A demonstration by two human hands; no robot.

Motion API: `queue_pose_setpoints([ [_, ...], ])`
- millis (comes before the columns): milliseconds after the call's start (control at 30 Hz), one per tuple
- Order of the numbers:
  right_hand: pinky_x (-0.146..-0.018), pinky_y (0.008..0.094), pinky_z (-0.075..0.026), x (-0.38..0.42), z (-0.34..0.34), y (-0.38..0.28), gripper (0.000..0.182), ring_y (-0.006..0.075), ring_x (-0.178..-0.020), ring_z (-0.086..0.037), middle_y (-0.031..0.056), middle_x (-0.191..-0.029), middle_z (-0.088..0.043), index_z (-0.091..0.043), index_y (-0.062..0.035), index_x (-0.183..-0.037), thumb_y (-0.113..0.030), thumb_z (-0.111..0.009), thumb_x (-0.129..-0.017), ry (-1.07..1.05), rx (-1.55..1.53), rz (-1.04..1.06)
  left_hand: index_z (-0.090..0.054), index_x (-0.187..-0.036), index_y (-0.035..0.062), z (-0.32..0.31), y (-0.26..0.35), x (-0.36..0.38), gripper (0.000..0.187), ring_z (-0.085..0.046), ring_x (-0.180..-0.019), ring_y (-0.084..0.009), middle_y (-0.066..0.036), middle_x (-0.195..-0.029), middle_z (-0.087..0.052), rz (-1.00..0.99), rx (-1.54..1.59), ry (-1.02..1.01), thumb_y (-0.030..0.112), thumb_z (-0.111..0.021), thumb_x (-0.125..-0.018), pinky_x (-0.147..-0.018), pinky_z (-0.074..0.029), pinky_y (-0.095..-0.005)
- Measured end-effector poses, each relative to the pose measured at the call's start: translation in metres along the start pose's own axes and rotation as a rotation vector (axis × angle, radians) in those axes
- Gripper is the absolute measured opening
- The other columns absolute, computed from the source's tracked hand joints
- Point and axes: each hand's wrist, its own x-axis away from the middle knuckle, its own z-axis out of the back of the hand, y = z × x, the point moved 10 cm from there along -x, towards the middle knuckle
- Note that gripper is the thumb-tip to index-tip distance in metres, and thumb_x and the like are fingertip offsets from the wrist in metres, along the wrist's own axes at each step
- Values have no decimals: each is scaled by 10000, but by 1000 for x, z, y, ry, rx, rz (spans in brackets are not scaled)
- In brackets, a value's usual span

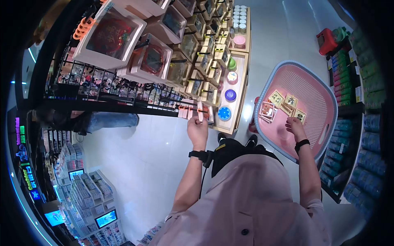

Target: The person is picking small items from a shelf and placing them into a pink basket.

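Observation:
My left hand (198, 132) is raised at the end of the display rack, its fingers closed on the edge of a small pale box (200, 113) at an orange-tipped hook. More pink and white boxes (184, 112) hang beside it. Over the pink basket (283, 144) with a grey-blue rim is my right hand (296, 128), fingers curled. It is close to a small framed package (300, 115) in the basket; whether it grips anything is hidden. Several similar cream-edged packages (276, 98) lie there, along with a white-edged stack (267, 110).
A wooden shelf (242, 88) holds colored round containers, including a blue one (224, 113). Larger boxes (108, 37) hang from the rack at upper left. Bottle shelves (349, 123) stand right of the basket. Another person's leg (113, 120) is at the left.

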Motion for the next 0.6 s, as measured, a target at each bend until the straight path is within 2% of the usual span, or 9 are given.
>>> queue_pose_setpoints([
  [167,-766,313,-528,27,-21,-21,213,153,-887,-651,7,-953,-632,-613,-96,-1000,-308,-598,-985,-51,25,64,-658,-978,-50,-6,21,23,234,-650,-660,-173,-124,-804,-678,-42,36,-96,117,-750,-842,-637,-538,-309],
  [200,-752,308,-525,28,-26,-23,207,149,-878,-650,6,-939,-633,-620,-91,-1000,-297,-607,-979,-57,44,86,-658,-976,-50,-6,25,26,228,-662,-670,-178,-131,-814,-684,-39,57,-112,113,-747,-845,-643,-543,-312],
  [233,-738,303,-522,30,-33,-24,202,144,-868,-649,5,-926,-634,-627,-86,-999,-286,-617,-974,-65,63,108,-657,-947,-40,-3,29,28,203,-667,-681,-223,-147,-837,-653,-25,78,-113,103,-739,-828,-655,-542,-341],
  [333,-713,283,-513,34,-51,-34,211,112,-823,-621,-1,-879,-630,-641,-69,-997,-278,-625,-974,-101,135,176,-662,-975,-42,7,45,30,197,-673,-696,-210,-147,-842,-668,-65,53,-119,83,-725,-836,-664,-548,-325],
  [433,-681,249,-490,49,-72,-55,209,84,-764,-582,-8,-851,-629,-645,-51,-993,-258,-626,-979,-136,141,239,-667,-1001,-43,11,69,35,198,-673,-705,-159,-114,-857,-693,-29,142,-233,69,-722,-847,-669,-547,-291],
  [533,-682,231,-478,68,-95,-82,189,77,-767,-579,-13,-860,-632,-646,-35,-1021,-220,-629,-983,-200,132,356,-673,-1008,-39,-9,65,47,186,-670,-726,-100,-71,-873,-708,-4,292,-438,70,-720,-864,-670,-539,-256],
  [600,-703,224,-481,95,-115,-104,194,73,-785,-584,-16,-875,-639,-647,-24,-1060,-202,-631,-987,-283,46,384,-655,-1081,-45,-24,68,59,215,-681,-778,-84,-53,-921,-710,104,476,-605,70,-709,-908,-698,-555,-235],
])
